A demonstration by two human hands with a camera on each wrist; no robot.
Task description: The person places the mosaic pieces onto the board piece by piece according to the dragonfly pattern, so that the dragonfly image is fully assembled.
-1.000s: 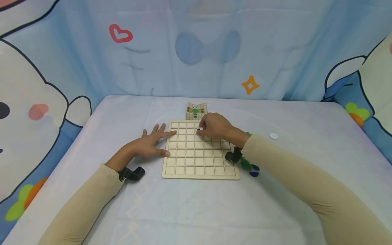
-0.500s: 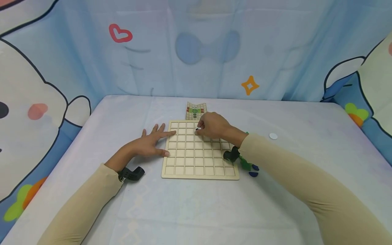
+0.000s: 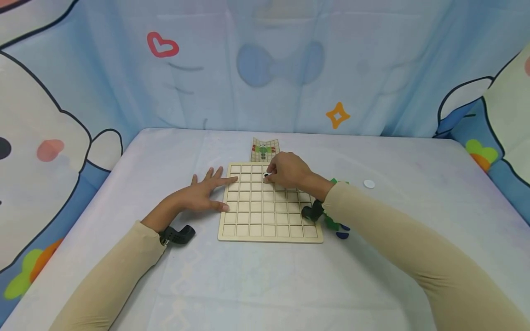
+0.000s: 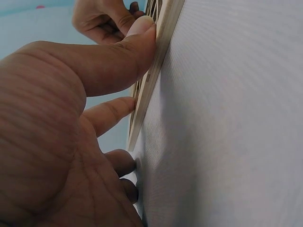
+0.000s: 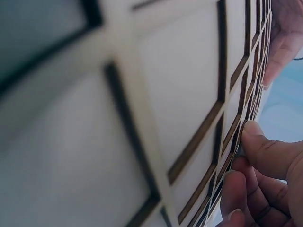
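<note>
A pale wooden grid board (image 3: pixel 256 218) lies on the white-covered table. My left hand (image 3: pixel 198 195) is spread at its left side, with thumb and index finger resting on the edge; the left wrist view shows the thumb (image 4: pixel 142 35) on the rim. Over the upper middle squares, my right hand (image 3: pixel 290 170) pinches a small white piece with a black spot (image 3: pixel 266 175) between thumb and fingers. In the right wrist view those fingertips meet right at the grid, and the piece is mostly hidden. Behind the board lies a gridded pattern card (image 3: pixel 265 150) with a green, red-sided figure.
Beside the board's right edge, partly under the right forearm, lie several green pieces (image 3: pixel 331 224) and dark blue pieces (image 3: pixel 342 235). A white disc (image 3: pixel 369 184) lies farther right. A black wrist camera (image 3: pixel 312 210) overlaps the board's right side. A printed blue curtain hangs behind.
My right hand has shifted slightly left with the white piece, and its black spot now shows more. The left hand stays in place on the board's edge.
</note>
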